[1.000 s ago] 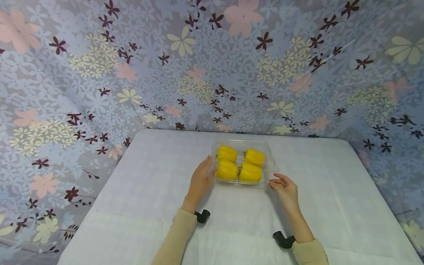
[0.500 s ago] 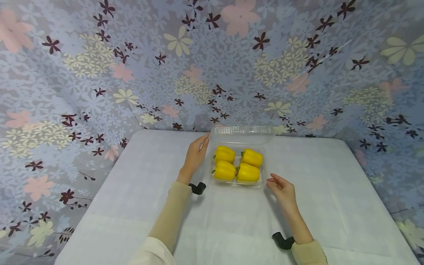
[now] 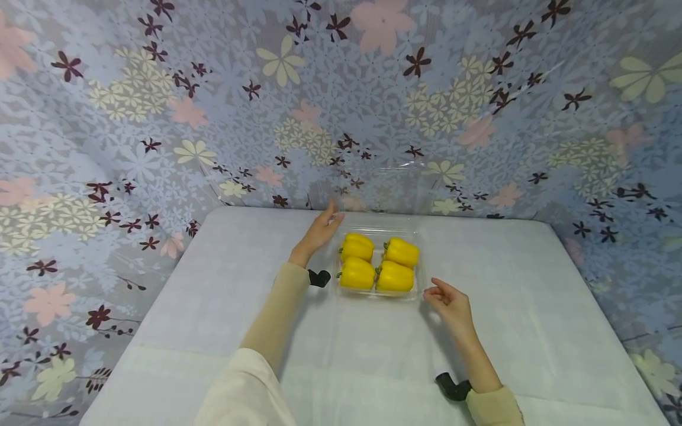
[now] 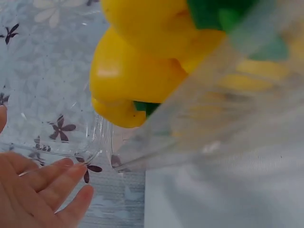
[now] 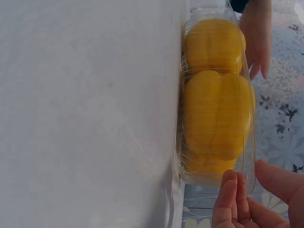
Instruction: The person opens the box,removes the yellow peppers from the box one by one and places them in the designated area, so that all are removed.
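Observation:
Yellow bell peppers (image 3: 395,276) lie in two rows inside a clear plastic clamshell container (image 3: 380,296). Its lid (image 3: 396,168) stands raised at the back, against the patterned cloth. My left hand (image 3: 318,229) is by the container's back left corner. In the left wrist view its fingers (image 4: 61,183) are spread and fairly straight, their tips against the lid's clear edge. At the front right corner, my right hand (image 3: 450,302) holds the rim. The right wrist view has the thumb (image 5: 278,179) on one side of that rim and fingertips on the other.
A white cloth covers the table (image 3: 256,260). Floral fabric (image 3: 213,106) hangs right behind the table's back edge. Dark wrist cameras (image 3: 453,387) stick out from both forearms.
The container's lid has swung up and back from over the peppers. My left hand has moved from the container's left side to its back left corner. The right hand has stayed at the front corner.

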A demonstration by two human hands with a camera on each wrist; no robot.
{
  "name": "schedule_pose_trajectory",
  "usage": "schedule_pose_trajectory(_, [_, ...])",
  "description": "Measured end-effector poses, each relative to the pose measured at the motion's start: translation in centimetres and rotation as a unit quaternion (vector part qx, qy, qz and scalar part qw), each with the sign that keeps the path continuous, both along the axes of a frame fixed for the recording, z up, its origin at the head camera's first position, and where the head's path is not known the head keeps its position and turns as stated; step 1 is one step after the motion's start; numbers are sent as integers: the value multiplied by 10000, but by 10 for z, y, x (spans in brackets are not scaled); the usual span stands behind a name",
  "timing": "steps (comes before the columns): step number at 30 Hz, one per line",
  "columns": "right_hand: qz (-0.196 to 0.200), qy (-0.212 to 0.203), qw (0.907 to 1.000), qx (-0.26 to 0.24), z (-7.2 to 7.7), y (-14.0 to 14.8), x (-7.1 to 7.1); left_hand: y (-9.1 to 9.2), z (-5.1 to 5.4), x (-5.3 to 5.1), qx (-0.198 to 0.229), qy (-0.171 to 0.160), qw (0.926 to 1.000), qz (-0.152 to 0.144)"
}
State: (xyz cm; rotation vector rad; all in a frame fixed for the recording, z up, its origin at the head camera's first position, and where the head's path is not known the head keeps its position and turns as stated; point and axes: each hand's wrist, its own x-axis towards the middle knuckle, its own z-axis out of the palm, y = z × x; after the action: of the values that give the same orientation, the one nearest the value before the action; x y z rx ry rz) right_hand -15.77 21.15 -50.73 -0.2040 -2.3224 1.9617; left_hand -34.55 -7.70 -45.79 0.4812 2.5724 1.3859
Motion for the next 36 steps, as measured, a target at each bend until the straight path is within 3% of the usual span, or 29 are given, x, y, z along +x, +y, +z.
schedule_pose_trajectory(7, [-87,-103,9999,61,-2,-2,0,-6,-7,-6,187,-889,9957,-155])
schedule_pose_trajectory(13, [-107,-155,9998,111,-3,-3,-1,-10,-25,-10,910,-1511,9834,-422])
schedule_pose_trajectory(16, [-33,-206,9993,303,-3,-2,-2,-10,-31,-10,1157,-1556,9802,-395])
schedule_pose_trajectory(21, [293,-322,9948,925,1,-1,-8,-9,-33,-7,1238,-1452,9814,-232])
schedule_pose_trajectory(25, [494,-424,9924,1041,5,1,-15,-8,-35,-6,1288,-1434,9811,-156])
schedule_pose_trajectory(36, [545,-774,9840,1508,6,6,-38,-1,-41,-1,1279,-1545,9795,-190])
